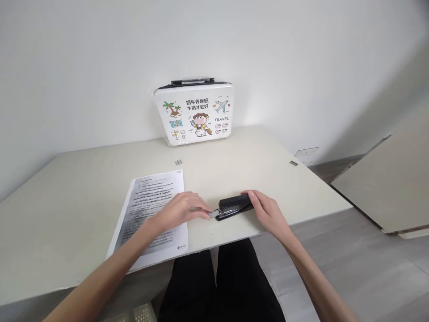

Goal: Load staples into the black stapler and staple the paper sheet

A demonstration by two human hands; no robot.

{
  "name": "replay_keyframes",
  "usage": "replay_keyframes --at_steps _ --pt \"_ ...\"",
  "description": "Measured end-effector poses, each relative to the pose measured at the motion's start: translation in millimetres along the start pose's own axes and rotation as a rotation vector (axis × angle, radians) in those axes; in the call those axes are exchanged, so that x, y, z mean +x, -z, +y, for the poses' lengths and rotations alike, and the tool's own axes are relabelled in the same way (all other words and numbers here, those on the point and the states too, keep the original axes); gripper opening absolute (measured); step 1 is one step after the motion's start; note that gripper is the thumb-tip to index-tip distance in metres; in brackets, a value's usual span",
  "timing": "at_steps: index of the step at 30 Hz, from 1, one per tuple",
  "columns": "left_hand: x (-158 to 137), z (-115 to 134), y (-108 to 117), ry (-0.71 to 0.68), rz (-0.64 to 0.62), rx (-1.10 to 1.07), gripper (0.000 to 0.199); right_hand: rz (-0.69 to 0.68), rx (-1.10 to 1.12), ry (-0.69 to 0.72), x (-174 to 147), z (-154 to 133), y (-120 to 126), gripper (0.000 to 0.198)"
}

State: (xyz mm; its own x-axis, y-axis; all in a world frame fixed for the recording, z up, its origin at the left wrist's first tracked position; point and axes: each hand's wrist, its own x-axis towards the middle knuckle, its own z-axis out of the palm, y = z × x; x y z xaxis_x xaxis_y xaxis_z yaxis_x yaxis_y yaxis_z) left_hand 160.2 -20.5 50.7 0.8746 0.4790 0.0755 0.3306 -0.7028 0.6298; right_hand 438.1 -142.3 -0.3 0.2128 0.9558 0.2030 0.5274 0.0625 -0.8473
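Observation:
A black stapler (234, 205) lies near the front edge of the table, its long side running left to right. My right hand (268, 212) is closed around its right end. At the left end a silver metal slide (213, 214) sticks out of the stapler, and my left hand (186, 208) pinches it between thumb and fingers. Under my left hand and forearm lies a printed sheet of paper (156, 188), partly covered by them. Two small strips of staples rest farther back: one staple strip (178, 162) beyond the paper, another staple strip (293, 163) near the table's right edge.
A white cartoon-printed case (197, 114) with a black handle stands at the back against the wall. The pale table (67, 210) ends just in front of my legs. A pale panel (385, 188) stands to the right over a grey floor.

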Motion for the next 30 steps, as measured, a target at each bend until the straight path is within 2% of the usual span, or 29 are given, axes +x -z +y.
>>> replay_keyframes --at_steps 5,9,20,30 --pt "31.4 -6.5 -9.7 -0.123 -0.007 0.078 0.04 -0.023 -0.014 0.039 0.3 1.0 0.0 0.051" --pt "44.1 -11.8 -12.9 -0.18 -0.021 0.115 0.043 -0.039 -0.019 0.063 0.3 1.9 0.4 0.051" --pt "41.0 -18.4 -20.3 -0.193 0.029 0.17 0.043 -0.048 -0.021 0.112 0.4 4.2 0.3 0.051" --pt "37.5 -12.4 -22.0 -0.143 0.032 0.184 0.043 -0.036 0.007 0.08 0.8 4.9 -0.2 0.051"
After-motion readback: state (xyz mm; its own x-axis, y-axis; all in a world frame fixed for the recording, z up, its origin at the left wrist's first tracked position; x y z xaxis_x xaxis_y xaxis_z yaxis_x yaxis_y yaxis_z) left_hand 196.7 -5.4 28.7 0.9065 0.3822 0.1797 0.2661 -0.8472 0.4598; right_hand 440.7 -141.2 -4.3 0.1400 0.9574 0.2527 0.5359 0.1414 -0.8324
